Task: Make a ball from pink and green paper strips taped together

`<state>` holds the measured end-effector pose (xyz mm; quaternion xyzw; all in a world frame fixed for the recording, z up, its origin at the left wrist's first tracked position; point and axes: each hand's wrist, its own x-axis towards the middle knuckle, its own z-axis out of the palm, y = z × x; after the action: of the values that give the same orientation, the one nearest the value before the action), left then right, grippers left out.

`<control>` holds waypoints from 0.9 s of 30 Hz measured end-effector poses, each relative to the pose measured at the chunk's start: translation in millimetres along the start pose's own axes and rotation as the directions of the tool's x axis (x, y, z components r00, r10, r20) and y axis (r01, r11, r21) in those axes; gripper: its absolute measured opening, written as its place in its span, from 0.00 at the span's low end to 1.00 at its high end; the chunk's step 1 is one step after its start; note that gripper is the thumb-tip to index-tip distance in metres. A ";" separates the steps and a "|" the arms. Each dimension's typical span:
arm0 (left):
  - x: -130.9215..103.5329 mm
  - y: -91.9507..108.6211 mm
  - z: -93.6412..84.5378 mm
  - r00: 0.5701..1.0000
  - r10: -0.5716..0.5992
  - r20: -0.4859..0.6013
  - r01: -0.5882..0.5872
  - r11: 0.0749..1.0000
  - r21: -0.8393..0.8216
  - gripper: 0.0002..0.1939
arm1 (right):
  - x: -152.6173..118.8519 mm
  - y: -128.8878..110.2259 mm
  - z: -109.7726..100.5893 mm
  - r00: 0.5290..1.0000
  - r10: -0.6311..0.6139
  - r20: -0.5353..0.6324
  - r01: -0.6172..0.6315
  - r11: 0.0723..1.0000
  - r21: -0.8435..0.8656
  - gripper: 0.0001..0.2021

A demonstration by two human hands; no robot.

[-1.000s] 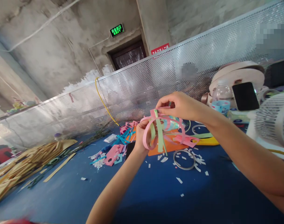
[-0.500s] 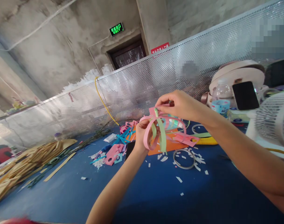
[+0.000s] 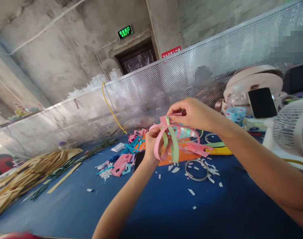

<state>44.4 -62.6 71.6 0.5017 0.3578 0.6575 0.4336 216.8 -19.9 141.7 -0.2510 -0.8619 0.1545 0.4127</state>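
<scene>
Pink and green paper strips, looped into a round frame (image 3: 175,147), hang in front of me above the blue table (image 3: 166,205). My left hand (image 3: 152,144) grips the loops at their left side, its fingertips partly hidden behind the strips. At the top of the loops, my right hand (image 3: 182,112) pinches a small pink paper piece (image 3: 163,119) where a green strip crosses. Under the loops lies an orange sheet (image 3: 181,157). A silvery ring (image 3: 196,179) rests just in front of it among white paper scraps.
Pink cut paper (image 3: 121,165), blue strips (image 3: 133,145) and a yellow object (image 3: 219,151) lie around the hands. A white fan (image 3: 293,127), phone (image 3: 262,102) and bottle (image 3: 237,96) stand right. Wooden strips (image 3: 34,166) lie left. A perforated metal screen (image 3: 141,96) stands behind.
The view has shifted very slightly. Both hands keep their hold on the paper loops, and nothing else has visibly moved.
</scene>
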 end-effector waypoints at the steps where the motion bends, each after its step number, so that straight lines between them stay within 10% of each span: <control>1: 0.2 -0.2 -0.2 1.000 -0.001 0.000 0.001 1.000 0.000 0.10 | -0.1 0.1 0.0 1.000 0.001 0.004 -0.001 1.000 0.003 0.09; 16: 4.1 -2.3 -4.9 1.000 0.006 0.000 -0.006 0.999 -0.049 0.15 | 3.9 6.4 -7.9 0.984 -0.080 0.159 0.067 0.994 0.087 0.11; 27: 2.2 -1.0 -6.9 0.997 -0.004 0.082 0.003 1.000 0.010 0.14 | 6.0 7.8 0.7 0.996 -0.074 -0.044 0.080 0.983 0.167 0.08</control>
<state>37.7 -60.5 69.8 0.5298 0.3439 0.6338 0.4464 215.5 -10.2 141.3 -0.1846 -0.8469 0.2058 0.4542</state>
